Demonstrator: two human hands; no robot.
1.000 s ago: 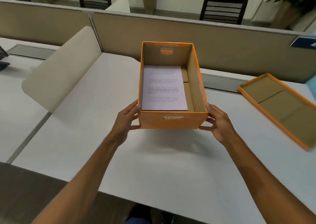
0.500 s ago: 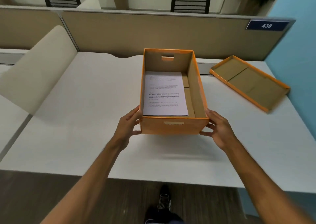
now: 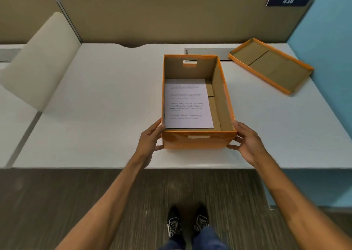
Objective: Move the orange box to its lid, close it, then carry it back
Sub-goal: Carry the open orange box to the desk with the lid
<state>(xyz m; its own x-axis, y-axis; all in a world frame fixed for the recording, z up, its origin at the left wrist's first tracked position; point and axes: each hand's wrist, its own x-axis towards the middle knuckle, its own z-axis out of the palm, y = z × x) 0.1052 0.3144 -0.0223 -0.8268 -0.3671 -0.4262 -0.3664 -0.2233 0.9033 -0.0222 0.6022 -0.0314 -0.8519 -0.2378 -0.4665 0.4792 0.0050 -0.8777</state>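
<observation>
The open orange box (image 3: 198,141) is over the white desk, near its front edge, with a printed sheet of paper (image 3: 187,105) lying flat inside. My left hand (image 3: 150,138) grips the box's near left corner and my right hand (image 3: 246,143) grips its near right corner. The orange lid (image 3: 270,65) lies upside down on the desk at the back right, apart from the box and close to the blue wall.
A beige partition (image 3: 162,19) runs along the back of the desk (image 3: 95,116), carrying a blue "438" sign (image 3: 288,1). A curved cream divider (image 3: 40,63) stands at the left. A grey cable tray (image 3: 207,52) sits behind the box. My shoes (image 3: 187,225) stand on dark floor below.
The box has shifted right along the desk in both hands, and the lid now lies closer to it. My view has tipped downward, showing the desk's front edge, the floor and my shoes.
</observation>
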